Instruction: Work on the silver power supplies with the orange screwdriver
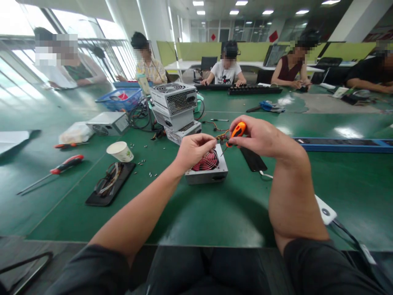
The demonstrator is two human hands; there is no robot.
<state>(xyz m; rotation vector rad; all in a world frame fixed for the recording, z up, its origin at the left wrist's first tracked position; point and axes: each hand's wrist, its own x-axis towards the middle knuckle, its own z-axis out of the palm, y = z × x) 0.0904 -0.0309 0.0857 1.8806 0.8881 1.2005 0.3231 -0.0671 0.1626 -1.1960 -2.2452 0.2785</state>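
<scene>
A silver power supply unit (207, 176) with a red fan under a wire grille lies on the green table in front of me. My left hand (196, 149) is over its back left part, thumb and fingertips pinched together; what they hold, if anything, is too small to name. My right hand (253, 135) grips a small orange and black screwdriver (238, 130), its thin shaft slanting down to the left. The screwdriver's tip is near the unit's top right edge; contact cannot be made out.
Stacked power supplies (175, 102) stand behind my left hand. A paper cup (120, 151), loose screws, a black tray (102, 194) with cables and a red-black screwdriver (67, 164) lie left. A black phone (254, 159) and blue power strip (344, 145) are right. Several people sit opposite.
</scene>
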